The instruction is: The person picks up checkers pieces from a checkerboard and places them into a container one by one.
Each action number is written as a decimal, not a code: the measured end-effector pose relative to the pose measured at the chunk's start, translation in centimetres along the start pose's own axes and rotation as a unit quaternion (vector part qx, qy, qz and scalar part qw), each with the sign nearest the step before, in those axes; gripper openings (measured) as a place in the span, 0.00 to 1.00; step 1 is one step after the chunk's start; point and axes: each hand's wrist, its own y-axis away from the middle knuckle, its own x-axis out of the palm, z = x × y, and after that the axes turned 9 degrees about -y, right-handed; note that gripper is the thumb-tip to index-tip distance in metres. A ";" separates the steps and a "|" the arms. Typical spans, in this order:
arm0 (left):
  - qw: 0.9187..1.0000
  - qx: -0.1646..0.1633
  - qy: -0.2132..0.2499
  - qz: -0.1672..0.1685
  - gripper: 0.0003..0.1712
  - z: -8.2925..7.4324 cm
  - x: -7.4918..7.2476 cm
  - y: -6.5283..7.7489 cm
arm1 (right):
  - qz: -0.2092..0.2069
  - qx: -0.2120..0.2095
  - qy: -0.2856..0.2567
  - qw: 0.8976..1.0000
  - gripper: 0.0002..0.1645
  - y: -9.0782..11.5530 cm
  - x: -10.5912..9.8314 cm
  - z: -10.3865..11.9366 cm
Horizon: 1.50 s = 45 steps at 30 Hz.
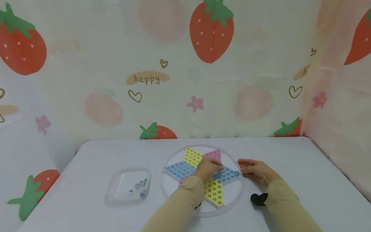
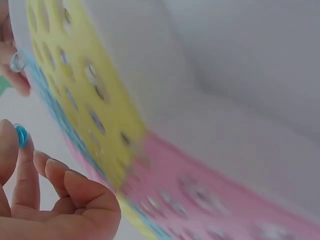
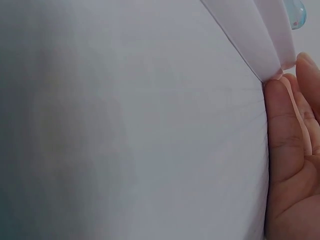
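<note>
A round Chinese checkers board (image 1: 232, 191) with a star of yellow, blue and pink hole-dotted points lies on the table. My left hand (image 1: 207, 169) reaches over its middle. Between thumb and index finger it pinches a blue glass marble (image 2: 21, 135), its other fingers curled loosely. At the board's right rim rests my right hand (image 1: 259, 171), fingers fairly straight and touching the edge, as the right wrist view shows. Close to that hand, a clear bluish marble (image 1: 236, 174) sits at the tip of the right blue point. Clear marbles fill several holes of the yellow section (image 2: 92, 75).
Left of the board stands a clear plastic tub (image 1: 113, 185) with a few marbles (image 1: 141, 184) inside. A black heart-shaped piece (image 1: 259, 199) shows at my right sleeve. The white table (image 1: 82, 216) meets strawberry-printed cloth walls at the back and sides.
</note>
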 end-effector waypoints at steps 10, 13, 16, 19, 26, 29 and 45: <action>0.997 -0.038 0.060 0.004 0.13 0.1 -1.9 1.6 | 0.000 -0.003 -0.004 1.000 0.38 -0.1 0.0 -0.2; 0.998 -0.033 0.051 0.007 0.13 -0.1 -2.5 2.2 | -0.002 -0.003 -0.014 1.000 0.38 -0.1 -0.1 -0.2; 0.999 -0.030 0.044 0.008 0.14 -0.1 -3.1 2.8 | 0.002 -0.002 -0.013 1.000 0.39 -0.1 -0.2 -0.2; 0.999 -0.017 0.044 0.005 0.15 -0.1 -3.8 3.4 | -0.003 -0.002 -0.013 1.000 0.39 -0.1 -0.2 -0.1; 0.999 0.011 0.036 -0.005 0.16 0.7 -5.2 4.8 | -0.008 -0.003 -0.010 1.000 0.40 -0.1 -0.2 -0.2; 0.999 0.009 0.037 -0.007 0.16 1.1 -5.5 5.3 | -0.001 -0.007 -0.008 1.000 0.39 -0.1 -0.1 -0.3; 0.996 -0.001 0.066 -0.053 0.17 4.0 -8.2 7.6 | 0.002 -0.015 -0.009 1.000 0.40 0.0 0.0 -0.4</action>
